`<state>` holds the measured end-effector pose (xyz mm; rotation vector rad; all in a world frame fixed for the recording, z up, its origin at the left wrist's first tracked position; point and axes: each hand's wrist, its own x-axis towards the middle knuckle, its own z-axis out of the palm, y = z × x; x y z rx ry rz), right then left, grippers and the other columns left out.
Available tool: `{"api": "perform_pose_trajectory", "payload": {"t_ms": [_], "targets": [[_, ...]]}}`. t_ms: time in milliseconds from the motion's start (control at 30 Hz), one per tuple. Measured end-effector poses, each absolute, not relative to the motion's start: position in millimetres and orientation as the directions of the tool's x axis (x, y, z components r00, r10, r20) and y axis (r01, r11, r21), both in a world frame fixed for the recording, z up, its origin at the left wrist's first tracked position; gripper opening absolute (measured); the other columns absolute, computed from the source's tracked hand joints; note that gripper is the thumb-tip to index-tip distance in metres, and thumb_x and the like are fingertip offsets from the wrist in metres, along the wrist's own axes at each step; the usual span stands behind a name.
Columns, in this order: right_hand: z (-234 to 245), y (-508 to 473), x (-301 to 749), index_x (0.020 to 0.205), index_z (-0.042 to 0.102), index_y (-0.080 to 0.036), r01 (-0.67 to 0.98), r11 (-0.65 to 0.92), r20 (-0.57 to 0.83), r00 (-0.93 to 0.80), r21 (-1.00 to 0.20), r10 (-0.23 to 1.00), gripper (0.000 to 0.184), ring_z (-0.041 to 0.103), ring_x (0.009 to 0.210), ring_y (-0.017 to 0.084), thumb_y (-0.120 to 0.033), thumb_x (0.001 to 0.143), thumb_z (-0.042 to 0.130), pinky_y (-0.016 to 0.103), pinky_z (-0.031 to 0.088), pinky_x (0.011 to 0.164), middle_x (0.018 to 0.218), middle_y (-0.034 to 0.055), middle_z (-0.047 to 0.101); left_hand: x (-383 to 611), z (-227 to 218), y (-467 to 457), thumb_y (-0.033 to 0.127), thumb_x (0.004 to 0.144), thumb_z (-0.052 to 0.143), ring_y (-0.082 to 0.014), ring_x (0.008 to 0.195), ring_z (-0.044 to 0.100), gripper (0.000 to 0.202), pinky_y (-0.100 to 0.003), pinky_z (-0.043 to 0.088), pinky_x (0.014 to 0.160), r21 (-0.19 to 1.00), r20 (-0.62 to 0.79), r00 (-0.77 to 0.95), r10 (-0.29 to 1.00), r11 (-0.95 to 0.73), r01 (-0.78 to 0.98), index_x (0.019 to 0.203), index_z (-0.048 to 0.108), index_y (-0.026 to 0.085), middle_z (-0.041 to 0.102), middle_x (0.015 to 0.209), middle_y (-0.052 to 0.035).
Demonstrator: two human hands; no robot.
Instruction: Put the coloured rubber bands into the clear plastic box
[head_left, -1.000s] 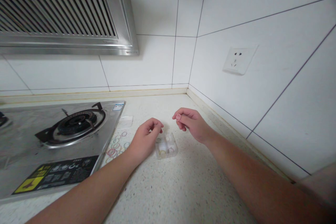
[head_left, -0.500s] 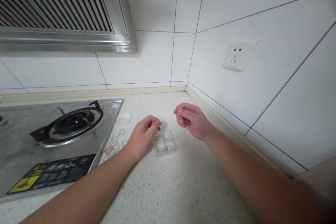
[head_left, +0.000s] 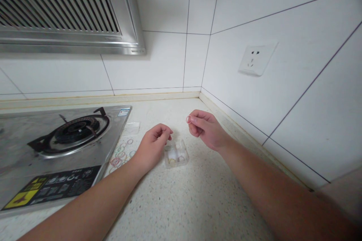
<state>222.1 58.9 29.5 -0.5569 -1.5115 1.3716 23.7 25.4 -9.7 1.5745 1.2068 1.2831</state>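
Note:
Between the thumb and fingertips of my right hand [head_left: 204, 126] is a small pinkish rubber band [head_left: 188, 119], held above the counter. My left hand [head_left: 155, 139] rests with curled fingers beside a small clear plastic box [head_left: 175, 162]; whether anything is inside those fingers is hidden. The open box has compartments, with a yellowish band [head_left: 171, 162] and another loop in it. Several coloured rubber bands [head_left: 120, 155] lie loose on the counter to the left of my left hand, partly covered by my forearm.
A clear flat lid [head_left: 131, 128] lies on the speckled counter [head_left: 181, 203] behind the loose bands. At left is a gas hob [head_left: 21, 139] with a black burner [head_left: 76, 130], below a range hood [head_left: 124, 41]. A wall socket [head_left: 256, 60] is on the right tiled wall.
The rubber band in my right hand has turned and now sits farther left, at the fingertips. My left hand has hardly moved; the view has shifted slightly.

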Motion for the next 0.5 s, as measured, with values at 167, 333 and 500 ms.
{"api": "perform_pose_trajectory", "payload": {"t_ms": [167,333,500], "targets": [[25.8,61.8,223.3,0.080,0.068,-0.018,-0.274,0.262,0.361,-0.421,-0.925,0.832,0.015,0.040,0.048,0.007,-0.030,0.089,0.064,0.024,0.025,0.048,0.054,-0.0054,0.052,24.7,-8.8,26.2,0.038,0.092,0.055,-0.0110,0.060,0.047,0.022,-0.022,0.033,0.052,0.945,0.254,0.048,0.966,-0.258,0.201,0.084,0.061,0.018,0.060,0.074,0.0007],[24.6,62.7,222.5,0.082,0.069,-0.018,-0.247,0.275,0.357,-0.413,-0.929,0.838,0.015,0.040,0.048,0.007,-0.031,0.089,0.065,0.024,0.025,0.047,0.053,-0.0055,0.052,25.5,-7.9,25.7,0.037,0.091,0.055,-0.0107,0.061,0.047,0.022,-0.022,0.034,0.053,0.947,0.255,0.047,0.966,-0.259,0.188,0.083,0.062,0.018,0.059,0.074,0.0010],[25.3,61.9,221.6,0.083,0.070,-0.018,-0.226,0.283,0.354,-0.410,-0.932,0.840,0.017,0.040,0.048,0.007,-0.033,0.089,0.065,0.024,0.026,0.047,0.053,-0.0057,0.052,24.7,-6.5,24.4,0.037,0.091,0.056,-0.0109,0.059,0.047,0.022,-0.023,0.034,0.054,0.951,0.248,0.040,0.968,-0.251,0.178,0.082,0.062,0.018,0.060,0.073,0.0013]]}}
